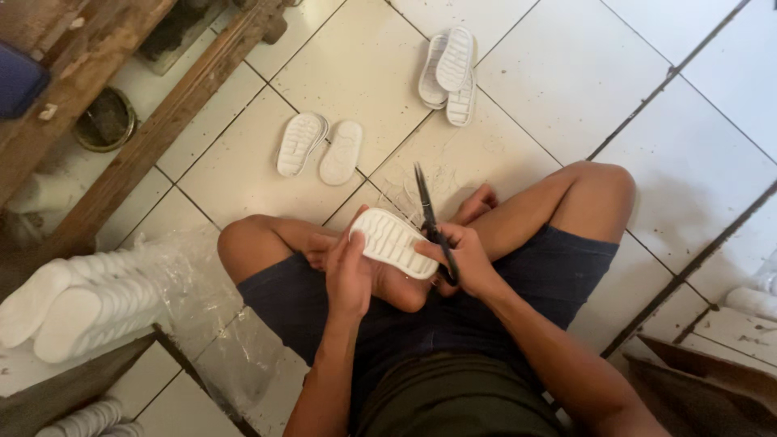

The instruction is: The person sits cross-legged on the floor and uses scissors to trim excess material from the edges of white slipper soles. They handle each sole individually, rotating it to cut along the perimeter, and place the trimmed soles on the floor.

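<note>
Left hand (350, 271) clasped around white sole (394, 242), right hand (464, 257) gripping scissors (430, 220) at its edge, blades pointing up, trimmings on tiles (364, 65) beyond

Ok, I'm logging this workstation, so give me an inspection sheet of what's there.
Surface: white tiled floor, dark grout, thin trimmings scattered.
Job's things: white shoe sole, tread up; black scissors at its edge.
Clutter: two loose soles, small sole pile, stacked soles in plastic wrap.
Hands: left hand holds the sole; right hand grips the scissors.
Cables: nothing seen.
Surroundings: wooden bench, round tin.
</note>
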